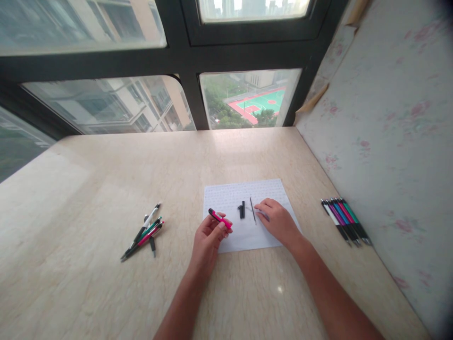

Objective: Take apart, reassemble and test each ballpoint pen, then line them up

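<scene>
My left hand [208,236] is closed round a pink pen barrel [220,218] with a black end, held just above the near left part of a white sheet of paper [247,236]. My right hand [279,219] rests on the sheet's right side, fingers curled and pinched on a small greyish part I cannot make out. Between the hands lie two small black pen parts [241,209] and a thin ink refill [253,210] on the paper.
A loose pile of several pens [143,233] lies on the marble tabletop [106,189] to the left. A neat row of several pens [345,221] lies at the right, close to the floral wall [389,141]. Windows stand behind the table's far edge.
</scene>
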The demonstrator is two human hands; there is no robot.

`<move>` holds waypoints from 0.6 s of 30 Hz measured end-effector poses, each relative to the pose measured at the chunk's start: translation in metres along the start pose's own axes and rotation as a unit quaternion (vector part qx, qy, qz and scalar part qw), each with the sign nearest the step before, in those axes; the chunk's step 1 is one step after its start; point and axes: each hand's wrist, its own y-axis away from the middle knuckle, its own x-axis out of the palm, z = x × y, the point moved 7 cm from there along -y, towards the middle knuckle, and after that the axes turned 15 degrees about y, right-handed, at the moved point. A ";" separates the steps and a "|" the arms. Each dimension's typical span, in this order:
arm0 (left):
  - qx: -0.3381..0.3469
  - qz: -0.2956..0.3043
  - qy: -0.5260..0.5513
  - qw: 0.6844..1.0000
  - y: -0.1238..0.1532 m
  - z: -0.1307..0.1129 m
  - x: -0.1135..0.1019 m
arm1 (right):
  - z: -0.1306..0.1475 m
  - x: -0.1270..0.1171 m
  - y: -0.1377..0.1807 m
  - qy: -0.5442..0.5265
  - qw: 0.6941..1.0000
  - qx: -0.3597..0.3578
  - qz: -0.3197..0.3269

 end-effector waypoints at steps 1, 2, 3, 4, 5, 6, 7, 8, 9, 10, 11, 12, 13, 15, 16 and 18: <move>-0.002 0.001 -0.002 1.000 0.000 0.001 0.000 | 0.000 0.000 0.000 0.004 1.000 0.000 -0.005; -0.004 0.003 -0.004 1.000 0.000 0.001 0.000 | 0.000 0.001 0.000 0.008 1.000 -0.001 -0.010; -0.007 0.004 -0.006 1.000 0.000 0.002 0.000 | 0.000 0.001 0.000 0.012 1.000 -0.001 -0.015; -0.008 0.004 -0.008 1.000 0.000 0.002 0.000 | 0.001 0.000 0.000 0.016 1.000 0.000 -0.019; -0.010 0.005 -0.008 1.000 0.000 0.003 0.000 | 0.001 0.000 0.000 0.020 1.000 0.003 -0.022; -0.012 0.006 -0.009 1.000 0.000 0.003 0.000 | 0.001 0.000 0.000 0.023 0.999 0.008 -0.024; -0.014 0.006 -0.008 1.000 0.000 0.003 0.001 | 0.000 0.000 0.000 0.026 0.999 0.014 -0.026; -0.017 0.006 -0.007 1.000 0.001 0.004 0.002 | 0.000 0.000 0.000 0.028 0.999 0.019 -0.028; -0.020 0.005 -0.006 1.000 0.001 0.004 0.003 | -0.001 0.000 0.000 0.029 0.999 0.024 -0.030; -0.023 0.003 -0.003 1.000 0.001 0.003 0.004 | -0.002 -0.001 0.000 0.030 0.999 0.027 -0.032; -0.027 0.000 0.002 1.000 0.002 0.003 0.005 | -0.002 -0.002 -0.001 0.029 0.998 0.031 -0.037; -0.032 -0.005 0.008 0.999 0.002 0.003 0.005 | -0.003 -0.004 -0.001 0.023 0.998 0.035 -0.044; -0.037 -0.010 0.016 0.999 0.003 0.003 0.006 | -0.003 -0.007 -0.001 0.008 0.998 0.040 -0.053; -0.047 -0.018 0.038 0.998 0.003 0.003 0.006 | 0.000 -0.014 -0.002 -0.059 0.994 0.057 -0.073; -0.052 -0.020 0.052 0.997 0.004 0.003 0.006 | 0.003 -0.018 -0.002 -0.110 0.988 0.068 -0.080; -0.062 -0.020 0.083 0.994 0.004 0.005 0.006 | 0.013 -0.021 -0.001 -0.233 0.966 0.089 -0.071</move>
